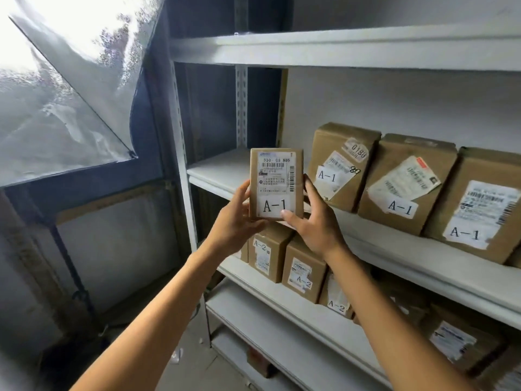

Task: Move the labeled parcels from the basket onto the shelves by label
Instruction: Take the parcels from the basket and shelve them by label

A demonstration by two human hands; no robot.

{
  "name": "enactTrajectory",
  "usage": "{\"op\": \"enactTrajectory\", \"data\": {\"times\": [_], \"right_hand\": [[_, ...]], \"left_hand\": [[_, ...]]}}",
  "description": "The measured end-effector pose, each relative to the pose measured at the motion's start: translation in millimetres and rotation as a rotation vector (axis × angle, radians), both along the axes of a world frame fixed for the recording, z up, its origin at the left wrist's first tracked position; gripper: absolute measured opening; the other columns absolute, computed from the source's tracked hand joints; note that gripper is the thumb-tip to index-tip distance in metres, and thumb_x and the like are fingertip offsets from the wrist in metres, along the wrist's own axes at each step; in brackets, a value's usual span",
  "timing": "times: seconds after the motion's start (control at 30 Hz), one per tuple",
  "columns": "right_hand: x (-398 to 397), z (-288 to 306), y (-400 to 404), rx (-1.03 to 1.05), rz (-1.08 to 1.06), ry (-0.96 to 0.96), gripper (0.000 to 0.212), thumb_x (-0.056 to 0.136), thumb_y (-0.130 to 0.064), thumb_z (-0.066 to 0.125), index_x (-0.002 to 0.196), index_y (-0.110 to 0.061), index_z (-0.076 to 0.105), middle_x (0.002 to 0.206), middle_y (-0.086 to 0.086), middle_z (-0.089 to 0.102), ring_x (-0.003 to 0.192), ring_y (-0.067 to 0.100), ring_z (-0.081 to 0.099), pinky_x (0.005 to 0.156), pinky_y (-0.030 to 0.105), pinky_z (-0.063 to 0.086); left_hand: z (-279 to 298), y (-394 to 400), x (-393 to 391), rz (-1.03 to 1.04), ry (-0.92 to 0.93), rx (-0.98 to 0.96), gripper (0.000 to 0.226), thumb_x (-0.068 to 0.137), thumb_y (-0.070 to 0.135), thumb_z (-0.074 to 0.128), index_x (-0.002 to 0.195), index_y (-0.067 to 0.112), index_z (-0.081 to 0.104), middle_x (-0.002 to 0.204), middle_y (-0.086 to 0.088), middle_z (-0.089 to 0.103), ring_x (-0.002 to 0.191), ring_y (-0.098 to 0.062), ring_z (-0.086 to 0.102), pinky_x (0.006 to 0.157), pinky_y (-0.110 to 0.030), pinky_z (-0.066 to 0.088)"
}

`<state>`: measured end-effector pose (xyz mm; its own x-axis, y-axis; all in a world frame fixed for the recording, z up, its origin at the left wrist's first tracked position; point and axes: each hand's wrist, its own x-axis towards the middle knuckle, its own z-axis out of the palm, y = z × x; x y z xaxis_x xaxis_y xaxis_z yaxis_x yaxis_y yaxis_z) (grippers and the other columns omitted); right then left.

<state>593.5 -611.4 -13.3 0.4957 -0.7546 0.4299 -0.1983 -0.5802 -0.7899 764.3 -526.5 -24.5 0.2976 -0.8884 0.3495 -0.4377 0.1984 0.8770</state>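
I hold a small brown parcel (276,183) upright in front of the shelf unit; it bears a shipping label and a white tag reading A-1. My left hand (235,221) grips its lower left side. My right hand (313,221) grips its lower right side, thumb on the front. Behind it, the white shelf (222,167) carries three brown parcels tagged A-1 (341,167), standing to the right. On the shelf below stand parcels tagged A-2 (303,273). The basket is out of view.
A higher white shelf board (338,49) runs above. Lower shelves at the right hold more parcels (462,340). A window with plastic sheeting (64,88) and a dark blue frame fills the left. The concrete floor lies below.
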Motion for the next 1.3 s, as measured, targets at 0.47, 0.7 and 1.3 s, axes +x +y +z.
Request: {"op": "enactTrajectory", "data": {"times": [0.47, 0.7, 1.3], "right_hand": [[86, -49, -112, -0.334, -0.516, 0.169, 0.083, 0.085, -0.010, 0.077, 0.154, -0.007, 0.032, 0.142, 0.014, 0.046, 0.125, 0.030, 0.055, 0.093, 0.030, 0.051], [100, -59, -118, -0.554, -0.709, 0.172, 0.051, 0.080, 0.002, 0.076, 0.126, -0.006, 0.057, 0.127, 0.018, 0.064, 0.106, 0.032, 0.069, 0.081, 0.037, 0.061], [55, -42, -73, -0.290, -0.741, 0.429, 0.046, 0.092, -0.013, 0.065, 0.137, -0.005, 0.057, 0.138, 0.009, 0.053, 0.124, 0.027, 0.055, 0.102, 0.045, 0.049]], "left_hand": [[-21, -153, 77, 0.065, -0.211, -0.103, 0.068, 0.088, 0.008, 0.070, 0.144, 0.029, 0.038, 0.134, 0.003, 0.060, 0.118, -0.010, 0.058, 0.093, -0.028, 0.053], [-31, -198, 91, 0.090, -0.255, -0.159, 0.058, 0.088, 0.020, 0.073, 0.140, 0.023, 0.048, 0.108, 0.000, 0.063, 0.090, -0.007, 0.061, 0.076, -0.011, 0.048], [-16, -150, 68, -0.078, -0.640, -0.038, 0.063, 0.097, 0.041, 0.054, 0.150, 0.016, 0.031, 0.149, -0.011, 0.042, 0.136, -0.030, 0.038, 0.103, -0.043, 0.044]]}}
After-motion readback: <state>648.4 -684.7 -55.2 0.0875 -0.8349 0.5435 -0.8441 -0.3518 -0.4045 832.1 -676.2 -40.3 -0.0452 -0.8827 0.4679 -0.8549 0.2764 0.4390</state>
